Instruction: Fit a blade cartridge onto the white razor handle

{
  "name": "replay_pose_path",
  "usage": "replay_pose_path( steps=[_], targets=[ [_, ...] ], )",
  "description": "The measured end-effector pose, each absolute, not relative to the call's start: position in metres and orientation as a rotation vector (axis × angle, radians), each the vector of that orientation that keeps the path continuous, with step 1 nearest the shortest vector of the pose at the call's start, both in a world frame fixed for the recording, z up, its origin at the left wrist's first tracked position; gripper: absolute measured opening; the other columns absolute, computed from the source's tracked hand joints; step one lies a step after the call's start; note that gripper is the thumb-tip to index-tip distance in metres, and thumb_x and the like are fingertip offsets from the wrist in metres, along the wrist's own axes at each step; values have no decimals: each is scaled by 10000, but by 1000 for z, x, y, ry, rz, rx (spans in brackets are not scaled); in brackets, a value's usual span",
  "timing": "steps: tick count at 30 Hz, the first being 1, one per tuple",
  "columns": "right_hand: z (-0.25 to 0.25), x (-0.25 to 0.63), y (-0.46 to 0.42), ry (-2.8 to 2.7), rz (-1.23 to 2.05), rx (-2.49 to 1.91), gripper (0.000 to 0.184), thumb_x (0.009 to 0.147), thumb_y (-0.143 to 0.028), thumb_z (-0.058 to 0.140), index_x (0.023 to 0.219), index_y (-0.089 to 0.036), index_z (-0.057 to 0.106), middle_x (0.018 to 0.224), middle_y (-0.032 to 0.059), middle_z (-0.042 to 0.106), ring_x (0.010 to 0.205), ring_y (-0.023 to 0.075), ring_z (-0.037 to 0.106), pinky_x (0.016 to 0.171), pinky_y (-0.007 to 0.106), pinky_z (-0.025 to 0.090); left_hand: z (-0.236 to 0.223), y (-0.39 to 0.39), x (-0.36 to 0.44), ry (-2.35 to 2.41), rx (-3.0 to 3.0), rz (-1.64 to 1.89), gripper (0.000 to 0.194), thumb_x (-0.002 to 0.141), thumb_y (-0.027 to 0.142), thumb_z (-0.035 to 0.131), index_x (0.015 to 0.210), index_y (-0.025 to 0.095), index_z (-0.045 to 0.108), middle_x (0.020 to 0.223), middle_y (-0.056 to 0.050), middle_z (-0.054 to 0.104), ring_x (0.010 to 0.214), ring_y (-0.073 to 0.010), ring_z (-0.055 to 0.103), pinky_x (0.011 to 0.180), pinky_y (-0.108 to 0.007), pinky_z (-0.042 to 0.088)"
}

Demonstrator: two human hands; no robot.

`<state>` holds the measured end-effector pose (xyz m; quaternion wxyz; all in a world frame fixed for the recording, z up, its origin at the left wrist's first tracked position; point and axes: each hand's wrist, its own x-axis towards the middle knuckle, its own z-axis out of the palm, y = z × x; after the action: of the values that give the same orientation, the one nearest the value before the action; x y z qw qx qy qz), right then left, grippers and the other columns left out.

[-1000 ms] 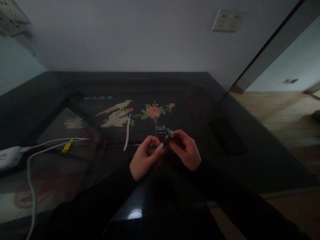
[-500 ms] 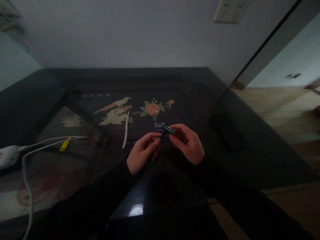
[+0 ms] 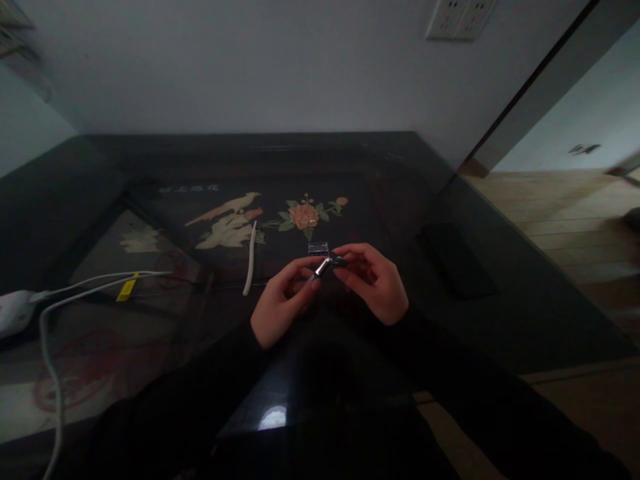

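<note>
Both my hands meet over the dark glass table [image 3: 210, 320]. My left hand [image 3: 280, 303] pinches the near end of a small slim object [image 3: 325, 265] with a shiny metal part and a green tip. My right hand [image 3: 375, 280] pinches its far, green end. The fingers of both hands are curled. Just beyond the fingertips a small clear plastic case [image 3: 319, 249] lies on the table. A thin white stick [image 3: 249, 259] lies to the left of my hands. My sleeves are dark.
A painted panel with a bird and a flower [image 3: 303, 215] shows under the glass. White cables [image 3: 90, 287] with a yellow tag run to a white charger [image 3: 15, 312] at the left edge. A flat dark object [image 3: 457, 260] lies at the right. Wall sockets [image 3: 460, 19] sit above.
My hands have shifted slightly away from me, closer to the clear case. The slim object has turned in my fingers, and its shiny metal part now shows.
</note>
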<state>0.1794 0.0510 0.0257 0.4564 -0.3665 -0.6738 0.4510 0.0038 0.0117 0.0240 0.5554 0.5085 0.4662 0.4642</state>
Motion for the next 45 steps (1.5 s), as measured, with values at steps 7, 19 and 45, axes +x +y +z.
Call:
replay_pose_path(
  steps=[7,19,45],
  targets=[
    [22,179,58,-1520,1367,-916,376,732,-411,726,993,-194,564,755,-26,598,473,67,537,409,197,398,27,13,-4,1389,1665,1170,348,836,240,612,1180,199,633,825,-9,647,694,-118,573,637,-208,462],
    [22,177,55,-1492,1536,-894,503,669,-504,756,979,-190,516,769,-12,597,494,72,542,424,197,405,21,14,-10,1411,2161,1259,315,876,175,579,1186,182,635,1017,-52,723,858,-149,668,751,-224,517],
    [25,178,52,-1570,1435,-867,446,751,-512,681,1007,-187,515,669,-39,557,475,70,502,440,203,398,27,10,-6,1330,2160,1224,390,911,81,488,1273,190,584,899,-24,616,810,-111,592,740,-209,485]
  ],
)
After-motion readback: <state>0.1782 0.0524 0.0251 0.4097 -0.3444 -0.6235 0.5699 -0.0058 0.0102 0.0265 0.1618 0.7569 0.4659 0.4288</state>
